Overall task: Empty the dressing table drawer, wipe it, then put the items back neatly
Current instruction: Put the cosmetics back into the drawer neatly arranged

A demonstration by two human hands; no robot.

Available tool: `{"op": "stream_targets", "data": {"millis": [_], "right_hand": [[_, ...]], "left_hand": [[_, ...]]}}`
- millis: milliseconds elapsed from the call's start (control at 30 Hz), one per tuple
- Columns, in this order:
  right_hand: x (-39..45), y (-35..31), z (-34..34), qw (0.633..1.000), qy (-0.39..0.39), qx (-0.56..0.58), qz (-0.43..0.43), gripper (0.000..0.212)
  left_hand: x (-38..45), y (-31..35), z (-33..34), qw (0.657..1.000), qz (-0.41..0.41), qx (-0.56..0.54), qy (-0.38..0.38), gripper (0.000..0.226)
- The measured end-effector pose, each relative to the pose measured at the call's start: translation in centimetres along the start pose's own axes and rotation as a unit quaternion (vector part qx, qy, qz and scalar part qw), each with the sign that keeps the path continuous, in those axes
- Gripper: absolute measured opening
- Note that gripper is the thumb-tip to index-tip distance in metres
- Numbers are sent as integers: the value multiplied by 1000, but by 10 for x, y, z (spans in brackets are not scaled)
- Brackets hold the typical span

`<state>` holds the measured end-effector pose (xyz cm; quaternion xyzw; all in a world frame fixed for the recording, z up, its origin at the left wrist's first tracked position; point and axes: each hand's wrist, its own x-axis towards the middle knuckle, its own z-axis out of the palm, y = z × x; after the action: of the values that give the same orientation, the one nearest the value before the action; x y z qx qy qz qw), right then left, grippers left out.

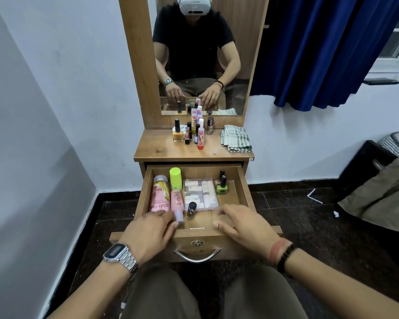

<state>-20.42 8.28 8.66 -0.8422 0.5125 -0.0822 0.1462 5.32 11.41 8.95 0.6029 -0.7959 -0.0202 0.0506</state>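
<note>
The drawer (242, 183) stands pulled fully out below the dressing table top (157, 148); it looks like stiff board, heavy enough to want both hands on its front if it is lifted or pushed. Inside, largest first: one clear flat case (200, 194) of small pale tubes lies in the middle, probably light and brittle, best taken by its two long edges. One pink lotion bottle (160, 196) lies at the left, smooth and likely slippery, so grip round the body. One pink tube (177, 202) lies beside it, with one lime-capped bottle (175, 178) behind. Three small glass polish bottles complete the count: one green (221, 186) with one dark bottle (221, 173) behind it at the right, and one dark-capped bottle (191, 209) near the front; all look fragile, so pinch each by the cap. On top I count roughly eight little bottles, overlapping, and one folded checked cloth (236, 138), soft and limp. The left hand (151, 231) rests loosely spread, fingertips touching the pink tube, grasping nothing; the right hand (242, 223) lies flat and spread over the front edge, empty.
</note>
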Motion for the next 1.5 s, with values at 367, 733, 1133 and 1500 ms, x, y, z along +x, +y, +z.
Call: {"op": "stream_targets", "data": {"millis": [367,733,1133,1500], "right_hand": [[-17,0,22,996,73,-39,-22,50],[-19,-1,23,996,85,-37,-12,51],[-16,1,23,997,79,-15,-21,49],[-13,4,30,992,117,-28,-26,45]], "left_hand": [[53,7,-23,995,-5,-49,90,16],[147,-23,-55,989,13,-21,146,25],[248,-53,-102,989,-59,-3,132,49],[256,-61,-93,993,-30,-19,111,17]]}}
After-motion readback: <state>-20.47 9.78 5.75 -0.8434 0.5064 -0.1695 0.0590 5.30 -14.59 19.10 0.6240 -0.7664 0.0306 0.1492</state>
